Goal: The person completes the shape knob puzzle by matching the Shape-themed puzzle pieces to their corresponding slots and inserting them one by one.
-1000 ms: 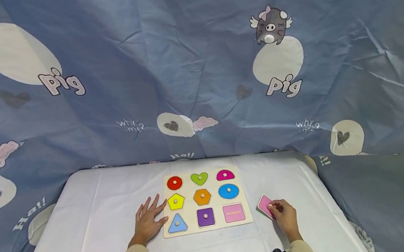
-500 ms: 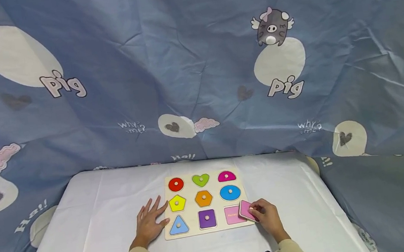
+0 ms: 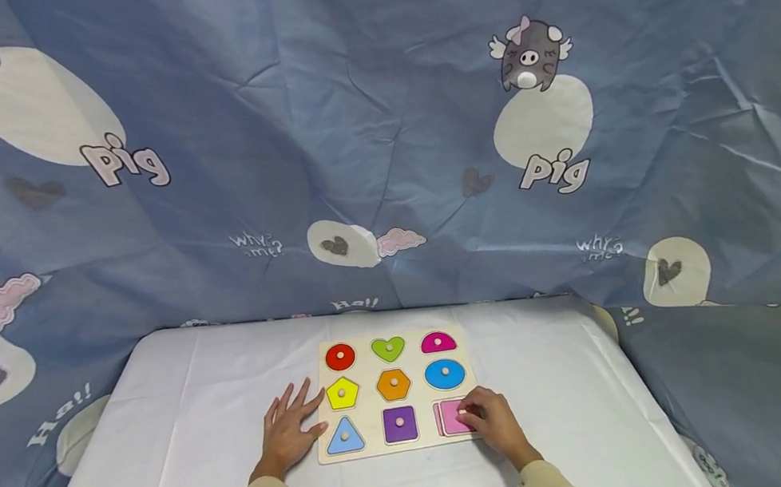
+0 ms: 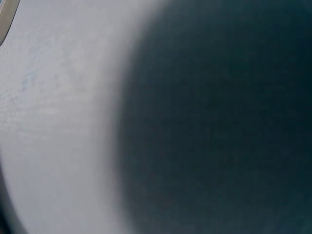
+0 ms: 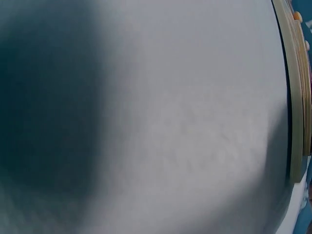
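Observation:
A cream wooden shape puzzle board [image 3: 373, 430] lies flat on the white-covered table. My right hand [image 3: 495, 424] pinches the small knob of a pink rectangle puzzle piece [image 3: 452, 423] at the board's near right corner. That piece overlaps the pink rectangle recess [image 3: 438, 420], set slightly to the right, so a strip of the recess shows at its left. With fingers spread, my left hand [image 3: 288, 433] rests at the board's left edge, fingertips touching it. Only the board's edge [image 5: 295, 97] shows clearly in the right wrist view; a dark blur hides much of both wrist views.
Several knobbed pieces sit in the board, among them a purple square [image 3: 400, 425], a blue oval [image 3: 445, 374] and a light blue triangle [image 3: 344, 436]. White cloth [image 3: 217, 376] surrounds the board. Behind the table hangs a blue curtain [image 3: 380, 156] printed with pigs.
My right hand has carried the pink rectangle piece leftward from the cloth beside the board to over the pink recess. My left hand has stayed at the board's left edge.

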